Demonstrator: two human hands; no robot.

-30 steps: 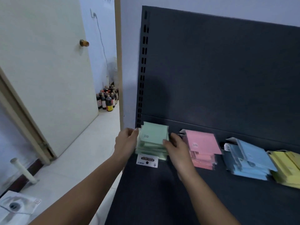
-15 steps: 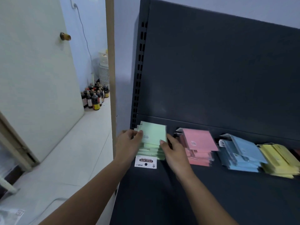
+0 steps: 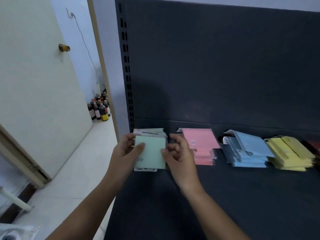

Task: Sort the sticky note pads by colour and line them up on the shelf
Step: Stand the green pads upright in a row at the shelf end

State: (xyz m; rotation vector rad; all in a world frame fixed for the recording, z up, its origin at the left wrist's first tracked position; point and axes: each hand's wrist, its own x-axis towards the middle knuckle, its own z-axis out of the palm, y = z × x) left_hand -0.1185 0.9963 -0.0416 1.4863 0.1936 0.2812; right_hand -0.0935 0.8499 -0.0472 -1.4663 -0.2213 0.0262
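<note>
The left hand and the right hand meet over the left end of the dark grey metal shelf, both on one pale green square sticky note pad. The left hand grasps it from its nine o'clock edge, thumb laid on the top face and fingers wrapped round that edge. The right hand takes the three o'clock edge. Its thumb presses on the face there and its other fingers are curled, though whether they reach beneath the pad cannot be seen. The pad lies over the pile of wrapped green pads, which shows at its twelve o'clock. A white header card peeps out at its six o'clock. Whether the pad is lifted clear of the pile or resting on it is not certain.

Towards three o'clock from the hands the row runs on along the shelf: a stack of pink pads, then a stack of blue pads, then a stack of yellow pads. The blue and yellow stacks are fanned and uneven.

The colours already look separated, so the step in hand seems to be squaring up the green pile. The next move calls for lowering this pad flat onto its fellows with the edges flush. The pile's front should also sit level with the pink stack's front. The looser blue and yellow stacks would likely want the same straightening afterwards.
</note>
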